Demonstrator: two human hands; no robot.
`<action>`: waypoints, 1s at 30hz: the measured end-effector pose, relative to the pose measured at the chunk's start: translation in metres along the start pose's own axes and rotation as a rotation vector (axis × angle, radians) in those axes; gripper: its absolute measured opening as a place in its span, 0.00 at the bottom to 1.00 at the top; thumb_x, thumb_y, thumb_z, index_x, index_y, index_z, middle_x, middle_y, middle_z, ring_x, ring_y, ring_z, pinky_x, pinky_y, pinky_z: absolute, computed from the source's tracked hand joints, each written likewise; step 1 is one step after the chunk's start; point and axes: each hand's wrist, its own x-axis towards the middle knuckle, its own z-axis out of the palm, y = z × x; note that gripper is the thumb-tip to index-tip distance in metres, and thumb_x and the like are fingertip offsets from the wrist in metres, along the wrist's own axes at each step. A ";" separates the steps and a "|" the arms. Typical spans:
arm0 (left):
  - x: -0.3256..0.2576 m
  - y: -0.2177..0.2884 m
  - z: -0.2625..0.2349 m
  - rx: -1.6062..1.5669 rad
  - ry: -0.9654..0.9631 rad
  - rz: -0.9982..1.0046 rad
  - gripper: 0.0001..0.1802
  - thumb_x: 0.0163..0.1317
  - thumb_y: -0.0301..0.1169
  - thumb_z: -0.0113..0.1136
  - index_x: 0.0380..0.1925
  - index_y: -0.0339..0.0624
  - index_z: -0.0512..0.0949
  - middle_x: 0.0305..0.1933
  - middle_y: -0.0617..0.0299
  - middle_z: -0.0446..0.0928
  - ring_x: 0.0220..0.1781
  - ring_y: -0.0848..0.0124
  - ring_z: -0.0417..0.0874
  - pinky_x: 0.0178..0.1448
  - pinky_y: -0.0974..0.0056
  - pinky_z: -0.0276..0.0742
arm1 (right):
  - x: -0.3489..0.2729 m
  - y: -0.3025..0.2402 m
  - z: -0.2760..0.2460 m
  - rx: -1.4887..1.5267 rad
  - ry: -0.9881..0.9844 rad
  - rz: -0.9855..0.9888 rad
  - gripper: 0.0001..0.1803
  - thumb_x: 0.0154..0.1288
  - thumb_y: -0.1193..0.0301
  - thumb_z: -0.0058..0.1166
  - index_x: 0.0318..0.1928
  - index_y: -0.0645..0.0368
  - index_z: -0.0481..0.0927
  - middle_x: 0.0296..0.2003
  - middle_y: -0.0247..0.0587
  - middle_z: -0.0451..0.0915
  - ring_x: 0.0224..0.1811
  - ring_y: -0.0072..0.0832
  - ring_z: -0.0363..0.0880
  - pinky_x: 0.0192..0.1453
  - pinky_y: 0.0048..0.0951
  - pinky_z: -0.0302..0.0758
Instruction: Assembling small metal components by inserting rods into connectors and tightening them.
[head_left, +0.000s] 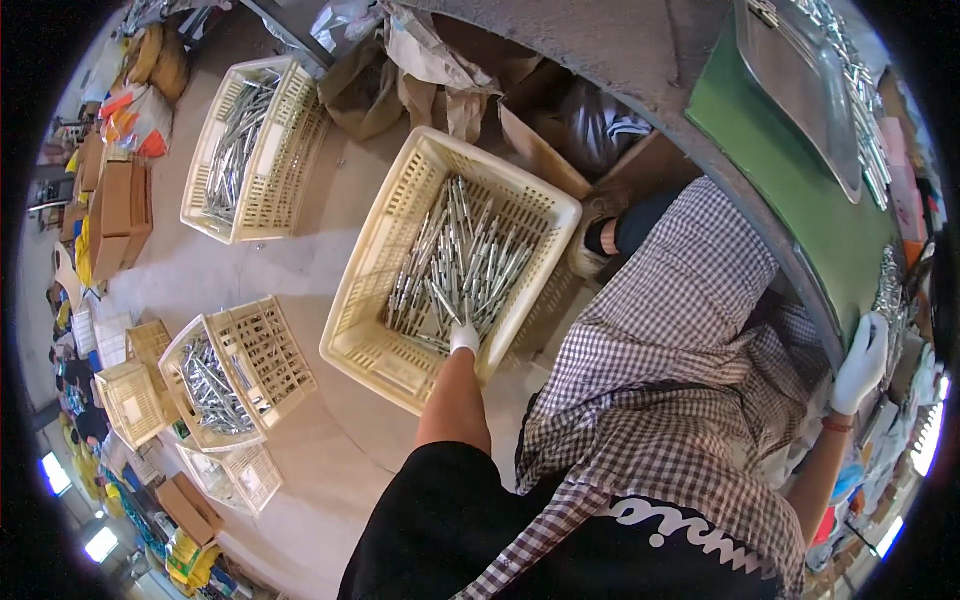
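And here is a workshop, or a small factory floor, and everything says so! A large cream plastic crate (350, 285) stands loaded with slim metal rods (455, 255), dozens of them, with another crate (280, 150) of metal pieces beyond it. Look at that workbench (570, 35), scuffed and grey (no parlour furniture, this), bearing a green mat (790, 220) and a metal tray (805, 110). The worker sports a checked apron (650, 330) and white gloves (862, 370). Cardboard boxes (115, 215) line the far side of a bare, hard floor (330, 420)!
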 end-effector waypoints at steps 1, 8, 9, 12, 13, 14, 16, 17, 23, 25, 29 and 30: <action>0.001 -0.002 -0.001 0.001 -0.002 0.006 0.29 0.68 0.47 0.55 0.53 0.29 0.77 0.49 0.39 0.81 0.52 0.47 0.81 0.58 0.52 0.74 | 0.000 0.000 -0.001 -0.005 -0.001 -0.010 0.13 0.75 0.67 0.50 0.48 0.65 0.79 0.43 0.46 0.82 0.45 0.36 0.80 0.56 0.31 0.73; -0.018 -0.032 -0.042 -0.378 0.096 0.138 0.16 0.67 0.36 0.47 0.35 0.34 0.78 0.27 0.57 0.76 0.28 0.68 0.74 0.35 0.58 0.70 | -0.003 -0.012 0.002 0.038 0.025 -0.012 0.12 0.74 0.68 0.52 0.47 0.65 0.80 0.42 0.46 0.83 0.43 0.37 0.80 0.54 0.32 0.74; -0.018 -0.029 -0.048 -0.374 0.103 0.146 0.16 0.67 0.36 0.47 0.35 0.34 0.78 0.27 0.57 0.76 0.28 0.68 0.74 0.35 0.58 0.70 | -0.003 -0.014 0.002 0.047 0.028 -0.005 0.12 0.74 0.68 0.52 0.47 0.65 0.80 0.42 0.46 0.83 0.43 0.37 0.80 0.54 0.32 0.74; -0.020 -0.001 -0.056 -0.431 0.013 0.102 0.14 0.67 0.36 0.50 0.33 0.37 0.79 0.27 0.63 0.76 0.28 0.70 0.73 0.34 0.61 0.70 | -0.004 -0.022 -0.002 0.058 0.029 -0.010 0.11 0.73 0.70 0.54 0.46 0.65 0.80 0.41 0.47 0.83 0.42 0.38 0.81 0.52 0.32 0.75; -0.015 0.016 -0.054 -0.427 0.007 0.114 0.14 0.67 0.36 0.50 0.33 0.37 0.79 0.27 0.63 0.76 0.28 0.70 0.73 0.34 0.61 0.70 | -0.005 -0.024 -0.004 0.054 0.036 0.001 0.11 0.73 0.70 0.54 0.46 0.65 0.80 0.41 0.47 0.83 0.42 0.38 0.81 0.52 0.32 0.75; -0.006 0.026 -0.057 -0.460 -0.030 0.185 0.14 0.67 0.36 0.51 0.34 0.38 0.80 0.28 0.63 0.76 0.29 0.71 0.73 0.35 0.61 0.70 | -0.005 -0.025 -0.003 0.067 0.039 -0.013 0.10 0.72 0.70 0.54 0.46 0.65 0.80 0.41 0.47 0.83 0.42 0.38 0.81 0.52 0.32 0.75; 0.014 0.043 -0.056 -0.294 0.057 0.491 0.13 0.68 0.36 0.50 0.35 0.40 0.80 0.28 0.64 0.77 0.29 0.71 0.74 0.36 0.62 0.71 | -0.004 -0.029 0.000 0.108 0.022 -0.009 0.09 0.72 0.71 0.54 0.44 0.65 0.80 0.40 0.48 0.83 0.40 0.38 0.81 0.50 0.32 0.76; 0.024 0.054 -0.049 -0.088 0.176 0.720 0.13 0.68 0.36 0.50 0.36 0.41 0.81 0.28 0.64 0.76 0.29 0.72 0.73 0.37 0.62 0.72 | -0.003 -0.029 0.002 0.117 0.026 -0.006 0.09 0.72 0.71 0.54 0.44 0.65 0.80 0.40 0.48 0.83 0.40 0.38 0.81 0.50 0.32 0.76; 0.038 0.160 0.001 -0.066 -0.122 0.415 0.16 0.68 0.38 0.52 0.39 0.39 0.82 0.38 0.50 0.81 0.41 0.56 0.81 0.47 0.54 0.76 | -0.005 -0.035 0.000 0.145 0.047 -0.045 0.07 0.70 0.73 0.55 0.41 0.65 0.80 0.37 0.47 0.82 0.39 0.38 0.81 0.49 0.33 0.76; 0.040 0.175 0.009 0.403 -0.032 0.574 0.17 0.68 0.39 0.52 0.41 0.39 0.84 0.44 0.44 0.84 0.49 0.48 0.85 0.55 0.49 0.79 | -0.005 -0.041 -0.001 0.144 0.041 -0.050 0.06 0.69 0.73 0.55 0.41 0.65 0.80 0.37 0.47 0.82 0.39 0.39 0.81 0.48 0.33 0.75; 0.019 0.199 0.032 0.920 -0.184 0.609 0.14 0.67 0.32 0.51 0.41 0.41 0.86 0.47 0.45 0.84 0.55 0.52 0.84 0.57 0.52 0.81 | -0.009 -0.043 -0.010 0.117 0.033 -0.027 0.05 0.68 0.75 0.56 0.39 0.64 0.79 0.35 0.47 0.81 0.36 0.41 0.79 0.46 0.34 0.75; 0.027 0.190 0.027 0.884 -0.184 0.661 0.14 0.66 0.31 0.51 0.41 0.40 0.85 0.49 0.45 0.83 0.54 0.51 0.84 0.57 0.51 0.81 | -0.007 -0.045 -0.010 0.124 0.037 -0.025 0.05 0.68 0.75 0.56 0.39 0.64 0.79 0.35 0.47 0.81 0.36 0.41 0.79 0.46 0.34 0.75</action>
